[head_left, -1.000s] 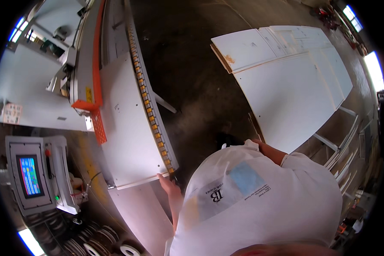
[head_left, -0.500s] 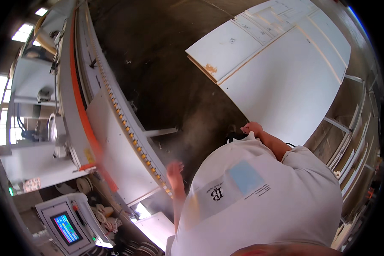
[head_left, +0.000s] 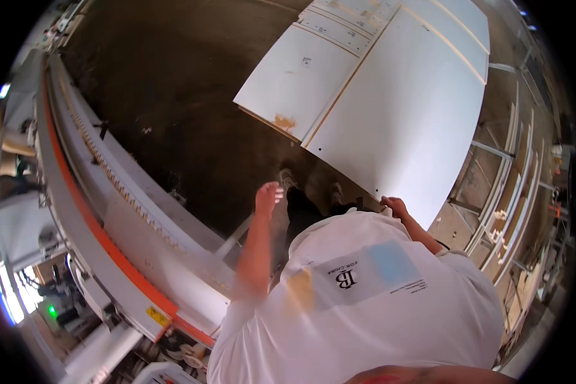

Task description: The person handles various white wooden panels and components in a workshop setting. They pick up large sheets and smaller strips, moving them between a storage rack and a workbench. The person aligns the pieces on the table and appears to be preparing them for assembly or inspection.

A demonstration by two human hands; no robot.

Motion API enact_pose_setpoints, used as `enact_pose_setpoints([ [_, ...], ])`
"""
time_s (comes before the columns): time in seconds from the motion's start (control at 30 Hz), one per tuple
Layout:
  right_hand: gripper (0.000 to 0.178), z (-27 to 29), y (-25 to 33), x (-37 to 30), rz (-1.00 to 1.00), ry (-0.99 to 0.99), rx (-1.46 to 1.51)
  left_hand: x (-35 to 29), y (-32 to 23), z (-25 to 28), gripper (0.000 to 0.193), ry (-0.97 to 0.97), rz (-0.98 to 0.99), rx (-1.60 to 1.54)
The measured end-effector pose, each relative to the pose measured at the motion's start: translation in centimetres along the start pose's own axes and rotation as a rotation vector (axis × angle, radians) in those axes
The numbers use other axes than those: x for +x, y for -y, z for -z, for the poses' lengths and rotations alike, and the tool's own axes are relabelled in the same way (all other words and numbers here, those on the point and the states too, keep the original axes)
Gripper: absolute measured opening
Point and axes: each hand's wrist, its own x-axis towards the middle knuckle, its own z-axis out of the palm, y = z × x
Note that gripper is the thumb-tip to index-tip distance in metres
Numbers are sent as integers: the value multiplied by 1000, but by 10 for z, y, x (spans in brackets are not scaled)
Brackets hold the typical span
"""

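My left hand (head_left: 269,197) is raised in front of my body over the dark floor, with loosely bent fingers apart and nothing in them. To its right, my right hand (head_left: 393,206) is beside the near edge of a large white panel (head_left: 397,115). Its fingers are curled in, and no object shows in them; whether they touch the panel cannot be made out. A smaller white panel (head_left: 301,70) with a brown chipped patch near its corner lies to the left of the large one, a brown-edged seam between them.
A long machine (head_left: 128,256) with an orange strip and a toothed track runs along the left. Dark floor (head_left: 173,121) lies between it and the panels. Metal racks holding long boards (head_left: 515,185) stand at the right. My shoe (head_left: 287,179) shows below my left hand.
The view has swung, so the machine and panels sit further left and the control screen is out of sight. My left hand has come up and forward, away from the machine's edge.
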Motion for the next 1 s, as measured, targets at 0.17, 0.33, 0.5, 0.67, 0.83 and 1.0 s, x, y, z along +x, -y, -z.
enact_pose_setpoints([
  [0.17, 45, -38, 33, -83, -107, -131, 62, 155, -52, 13, 9, 86, 100, -262],
  [0.33, 40, -89, 113, -147, -298, -214, 138, 271, -77, 3, 23, -74, 131, -222],
  [0.5, 41, -102, 117, -192, -276, -247, 17, 338, -74, -15, 31, 5, 168, -257],
  [0.67, 36, -126, 138, -212, -366, -252, 139, 350, -76, -20, 33, -26, 191, -246],
  [0.83, 32, -126, 175, -204, -364, -219, 243, 327, -85, 0, 31, -42, 105, -410],
  [1.0, 32, -125, 185, -183, -323, -185, 286, 284, -96, 53, 27, 107, 156, -585],
])
